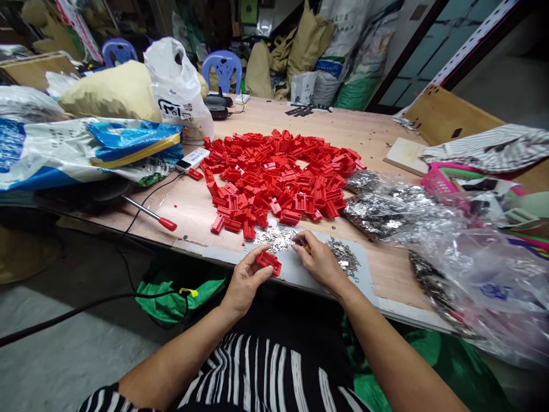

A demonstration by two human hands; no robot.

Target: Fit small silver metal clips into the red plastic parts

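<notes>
My left hand [246, 281] grips a small red plastic housing [269, 263] between thumb and fingers at the table's front edge, its hollow side facing up. In my right hand [319, 258] is a thin tool with a yellowish handle [307, 248]; its tip points toward a pile of small flat silver metal pieces [275, 238]. Just right of that hand lies a second pile of small metal parts [344, 257]. Both piles rest on a grey mat [364, 269]. Beyond my hands spreads a large heap of red plastic housings [274, 171].
Clear bags of metal parts [386, 212] lie at the right, beside a pink basket [444, 180]. To the left are printed sacks [55, 151], a white plastic bag [180, 86] and a red-tipped lever [165, 222] jutting past the edge. A cable [141, 209] trails off the table.
</notes>
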